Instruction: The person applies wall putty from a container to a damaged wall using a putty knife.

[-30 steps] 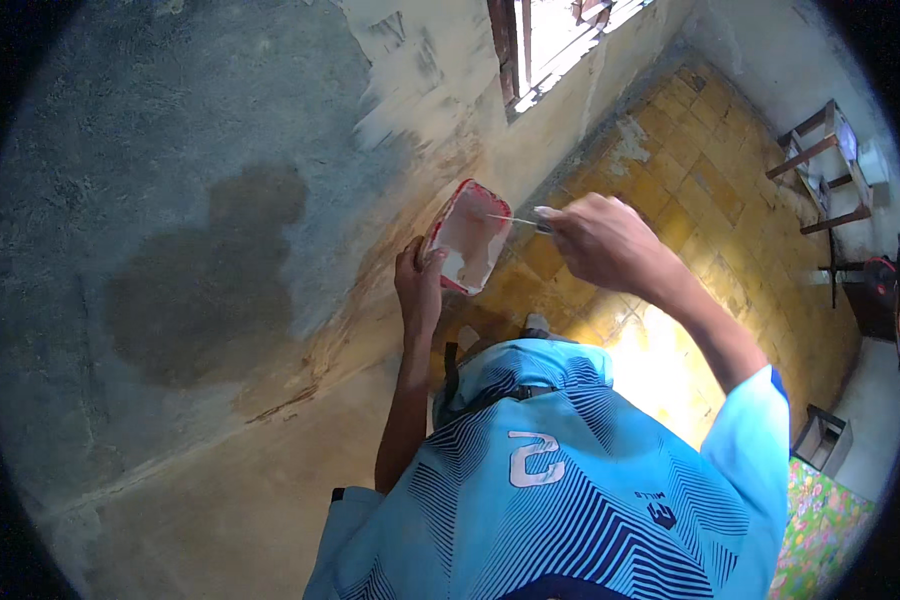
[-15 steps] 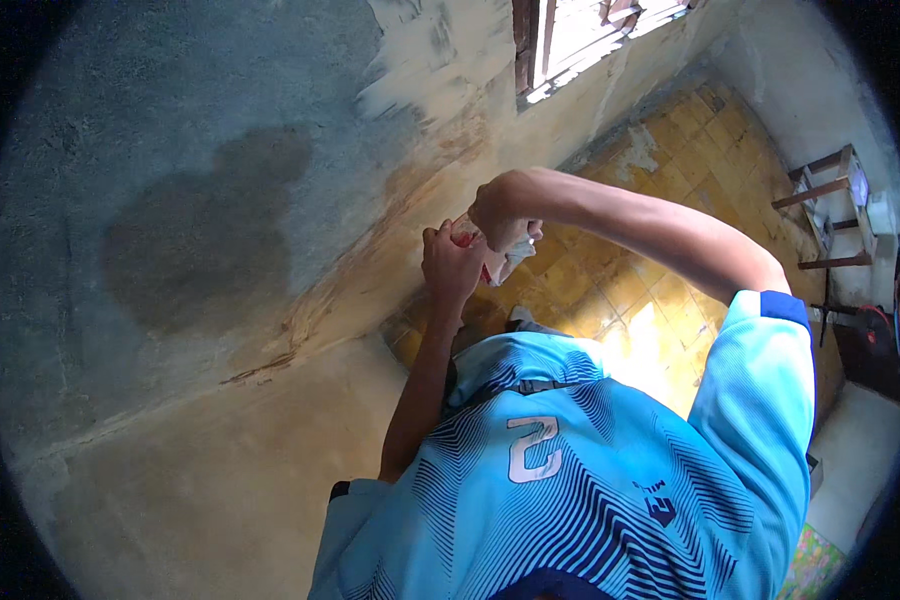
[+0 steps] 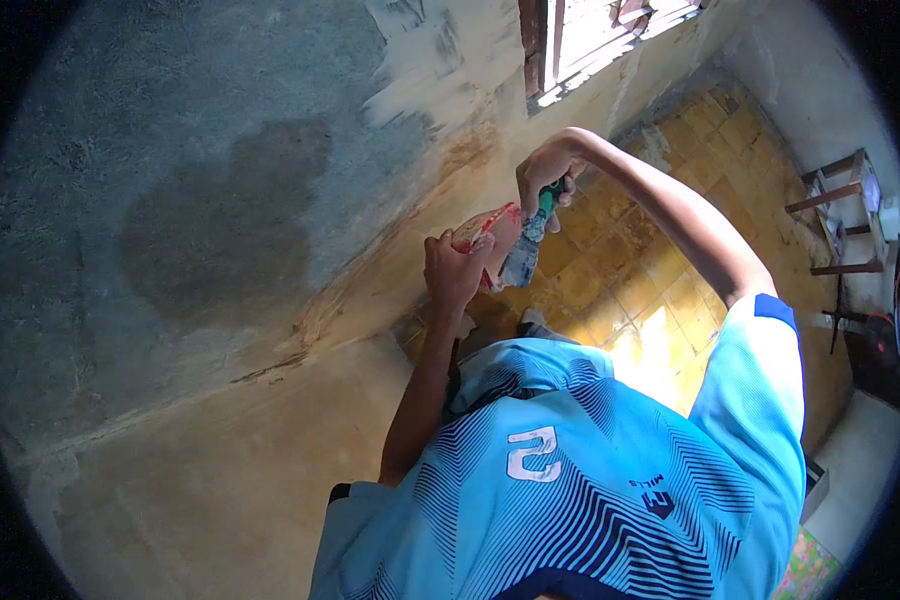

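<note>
My left hand (image 3: 454, 270) is closed around the side of a red-rimmed container (image 3: 502, 238), its inside coated pale pinkish. In my right hand (image 3: 546, 172) is a putty knife (image 3: 522, 258) with a green handle. Its blade, smeared with grey-white filler, points down beside the container's right edge; whether the two touch I cannot tell. Both hands are in front of the wall (image 3: 210, 70), which is grey-blue above and beige below. White filler strokes (image 3: 435, 62) cover part of it near the window.
A barred window (image 3: 600, 40) lets in light at the top. Yellow floor tiles (image 3: 620, 260) lie below my hands. A wooden stool-like frame (image 3: 835, 210) stands at the right wall, with dark objects (image 3: 880, 350) nearby. Brown stains (image 3: 340, 290) run along the wall.
My right hand has moved up and right, away from my left hand, and turned so that the putty knife shows plainly. My left hand keeps hold of the container.
</note>
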Demonstrator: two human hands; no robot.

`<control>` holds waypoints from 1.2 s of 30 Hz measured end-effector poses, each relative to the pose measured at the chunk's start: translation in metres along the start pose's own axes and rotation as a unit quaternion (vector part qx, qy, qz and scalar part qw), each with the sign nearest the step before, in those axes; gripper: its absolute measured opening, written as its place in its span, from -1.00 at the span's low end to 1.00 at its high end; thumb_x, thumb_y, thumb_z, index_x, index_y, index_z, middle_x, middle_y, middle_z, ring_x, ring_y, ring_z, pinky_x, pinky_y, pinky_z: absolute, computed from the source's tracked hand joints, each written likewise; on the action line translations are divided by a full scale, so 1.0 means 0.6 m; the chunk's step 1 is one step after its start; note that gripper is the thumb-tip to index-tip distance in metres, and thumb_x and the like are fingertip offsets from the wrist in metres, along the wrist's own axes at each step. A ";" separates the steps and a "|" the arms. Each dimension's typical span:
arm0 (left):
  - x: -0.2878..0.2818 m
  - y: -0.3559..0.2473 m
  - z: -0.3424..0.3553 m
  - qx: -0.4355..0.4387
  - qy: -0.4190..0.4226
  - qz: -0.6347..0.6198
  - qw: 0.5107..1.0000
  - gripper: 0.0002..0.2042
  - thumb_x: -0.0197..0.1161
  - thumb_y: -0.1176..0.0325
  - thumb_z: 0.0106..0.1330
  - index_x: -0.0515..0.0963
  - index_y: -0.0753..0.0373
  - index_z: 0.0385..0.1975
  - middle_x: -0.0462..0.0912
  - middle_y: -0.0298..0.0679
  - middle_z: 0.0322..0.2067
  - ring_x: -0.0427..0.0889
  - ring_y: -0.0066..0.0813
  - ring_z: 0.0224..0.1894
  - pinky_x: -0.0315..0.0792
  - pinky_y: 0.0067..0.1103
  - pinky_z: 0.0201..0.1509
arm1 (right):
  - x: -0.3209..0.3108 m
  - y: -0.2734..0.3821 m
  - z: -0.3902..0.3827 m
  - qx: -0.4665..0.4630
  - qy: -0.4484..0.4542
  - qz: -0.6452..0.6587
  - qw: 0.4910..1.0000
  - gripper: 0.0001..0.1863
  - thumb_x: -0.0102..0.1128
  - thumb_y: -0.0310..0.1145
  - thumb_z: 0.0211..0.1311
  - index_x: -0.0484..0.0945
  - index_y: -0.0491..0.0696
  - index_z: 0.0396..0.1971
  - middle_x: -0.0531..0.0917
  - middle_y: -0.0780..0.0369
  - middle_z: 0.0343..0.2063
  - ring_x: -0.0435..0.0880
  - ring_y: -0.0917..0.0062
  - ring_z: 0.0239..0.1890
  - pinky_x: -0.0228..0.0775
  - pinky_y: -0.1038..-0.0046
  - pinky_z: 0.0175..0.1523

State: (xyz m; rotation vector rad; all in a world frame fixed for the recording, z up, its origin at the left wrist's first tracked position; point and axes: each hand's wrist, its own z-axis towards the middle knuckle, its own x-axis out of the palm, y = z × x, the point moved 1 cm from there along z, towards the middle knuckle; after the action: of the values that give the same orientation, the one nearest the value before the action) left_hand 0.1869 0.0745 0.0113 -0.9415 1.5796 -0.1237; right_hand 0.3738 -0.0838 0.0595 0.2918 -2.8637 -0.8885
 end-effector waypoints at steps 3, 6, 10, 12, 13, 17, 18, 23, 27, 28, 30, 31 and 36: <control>-0.007 0.003 0.006 0.001 -0.009 -0.018 1.000 -0.25 0.32 -0.12 -0.02 0.46 0.46 0.01 0.44 0.06 -0.09 0.49 0.00 0.01 0.38 -0.30 0.09 | 0.000 -0.014 0.003 -0.027 0.012 0.037 0.999 -0.72 0.09 -0.24 0.21 0.61 -0.17 -0.32 0.72 0.12 -0.43 0.39 0.72 -0.77 0.13 0.67 -0.75; -0.008 0.030 0.025 0.006 -0.011 -0.062 0.998 -0.26 0.31 -0.10 0.01 0.46 0.47 0.02 0.47 0.09 -0.10 0.51 -0.04 0.00 0.37 -0.32 0.09 | 0.006 -0.041 0.000 -0.047 -0.004 0.091 0.995 -0.73 0.05 -0.28 0.23 0.58 -0.19 -0.30 0.71 0.08 -0.41 0.38 0.72 -0.78 0.09 0.69 -0.77; -0.007 0.096 0.065 -0.027 0.037 -0.245 0.968 -0.38 0.27 -0.04 0.11 0.50 0.44 -0.04 0.57 -0.01 -0.23 0.61 -0.23 -0.16 0.47 -0.45 -0.08 | 0.016 -0.112 0.024 -0.099 -0.046 0.248 0.962 -0.71 0.02 -0.29 0.25 0.51 -0.18 -0.16 0.70 0.09 -0.40 0.35 0.72 -0.79 0.10 0.71 -0.78; -0.035 0.064 0.059 -0.052 0.080 -0.281 0.955 -0.45 0.25 -0.02 0.15 0.52 0.41 -0.09 0.59 -0.09 -0.28 0.62 -0.33 -0.24 0.48 -0.51 -0.19 | 0.039 -0.153 0.027 -0.171 -0.021 0.305 0.937 -0.71 -0.01 -0.29 0.25 0.50 -0.17 -0.17 0.68 0.04 -0.42 0.36 0.70 -0.79 0.08 0.69 -0.80; -0.047 0.049 0.056 -0.075 0.117 -0.318 0.938 -0.51 0.24 0.01 0.19 0.54 0.38 -0.13 0.60 -0.16 -0.33 0.63 -0.43 -0.32 0.49 -0.57 -0.29 | 0.049 -0.164 0.028 -0.207 -0.013 0.333 0.920 -0.71 0.01 -0.28 0.24 0.51 -0.18 -0.18 0.68 0.05 -0.42 0.36 0.70 -0.80 0.08 0.69 -0.80; -0.052 0.069 0.059 -0.053 0.089 -0.420 0.901 -0.60 0.21 0.05 0.23 0.55 0.30 -0.17 0.59 -0.23 -0.34 0.62 -0.53 -0.38 0.49 -0.60 -0.41 | 0.102 -0.179 0.032 -0.311 -0.068 0.423 0.848 -0.54 0.12 -0.23 0.20 0.50 -0.24 0.01 0.68 0.09 -0.43 0.35 0.71 -0.81 0.08 0.70 -0.79; -0.049 0.088 0.062 -0.078 0.100 -0.469 0.874 -0.59 0.21 0.05 0.23 0.54 0.28 -0.13 0.60 -0.23 -0.32 0.62 -0.51 -0.36 0.52 -0.56 -0.37 | 0.116 -0.176 0.027 -0.340 -0.088 0.436 0.829 -0.50 0.13 -0.22 0.20 0.48 -0.23 0.06 0.68 0.11 -0.43 0.35 0.72 -0.80 0.08 0.71 -0.79; -0.046 0.166 0.064 -0.136 0.108 -0.558 0.811 -0.58 0.22 0.07 0.23 0.48 0.23 -0.03 0.60 -0.25 -0.27 0.63 -0.47 -0.32 0.58 -0.46 -0.28 | 0.182 -0.141 0.016 -0.417 -0.350 0.513 0.664 -0.35 0.13 -0.14 0.16 0.34 -0.16 0.22 0.63 0.25 -0.39 0.34 0.77 -0.69 0.10 0.75 -0.67; -0.057 0.217 0.044 -0.194 0.117 -0.590 0.775 -0.59 0.23 0.06 0.21 0.47 0.19 -0.04 0.59 -0.29 -0.27 0.61 -0.46 -0.30 0.57 -0.48 -0.29 | 0.167 -0.068 0.075 -0.391 -0.600 0.515 0.471 -0.53 0.05 -0.28 0.29 0.42 -0.09 0.18 0.63 0.31 -0.39 0.39 0.78 -0.62 0.21 0.71 -0.58; -0.062 0.235 0.039 -0.210 0.117 -0.589 0.771 -0.60 0.22 0.06 0.21 0.48 0.18 -0.06 0.58 -0.29 -0.28 0.60 -0.46 -0.29 0.55 -0.48 -0.28 | 0.150 -0.051 0.102 -0.396 -0.634 0.510 0.425 -0.55 0.04 -0.31 0.31 0.42 -0.09 0.18 0.63 0.32 -0.39 0.40 0.78 -0.61 0.23 0.71 -0.56; -0.068 0.283 0.037 -0.212 0.123 -0.577 0.779 -0.61 0.21 0.05 0.22 0.48 0.16 -0.07 0.57 -0.29 -0.28 0.59 -0.44 -0.27 0.54 -0.46 -0.26 | 0.115 -0.016 0.143 -0.351 -0.709 0.479 0.381 -0.66 0.05 -0.32 0.32 0.53 -0.17 0.01 0.60 0.26 -0.43 0.45 0.73 -0.57 0.33 0.63 -0.53; -0.072 0.300 0.032 -0.216 0.127 -0.567 0.784 -0.63 0.19 0.05 0.23 0.48 0.15 -0.09 0.55 -0.29 -0.29 0.58 -0.43 -0.25 0.53 -0.44 -0.23 | 0.101 -0.005 0.163 -0.332 -0.725 0.474 0.374 -0.68 0.04 -0.32 0.33 0.53 -0.20 -0.04 0.58 0.25 -0.45 0.47 0.70 -0.55 0.37 0.60 -0.49; -0.093 0.359 -0.011 -0.236 0.068 -0.525 0.815 -0.55 0.09 0.00 0.28 0.41 0.16 0.04 0.49 -0.23 -0.13 0.53 -0.34 -0.10 0.51 -0.33 -0.14 | 0.031 0.049 0.246 -0.305 -0.792 0.451 0.277 -0.72 0.03 -0.33 0.34 0.53 -0.25 -0.16 0.51 0.22 -0.44 0.51 0.63 -0.49 0.41 0.54 -0.44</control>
State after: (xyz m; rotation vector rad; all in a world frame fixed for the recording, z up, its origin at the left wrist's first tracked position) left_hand 0.0718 0.2492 -0.0650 -2.1758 1.0419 -0.5979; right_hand 0.3252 0.0163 -0.0431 1.5329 0.6271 0.9816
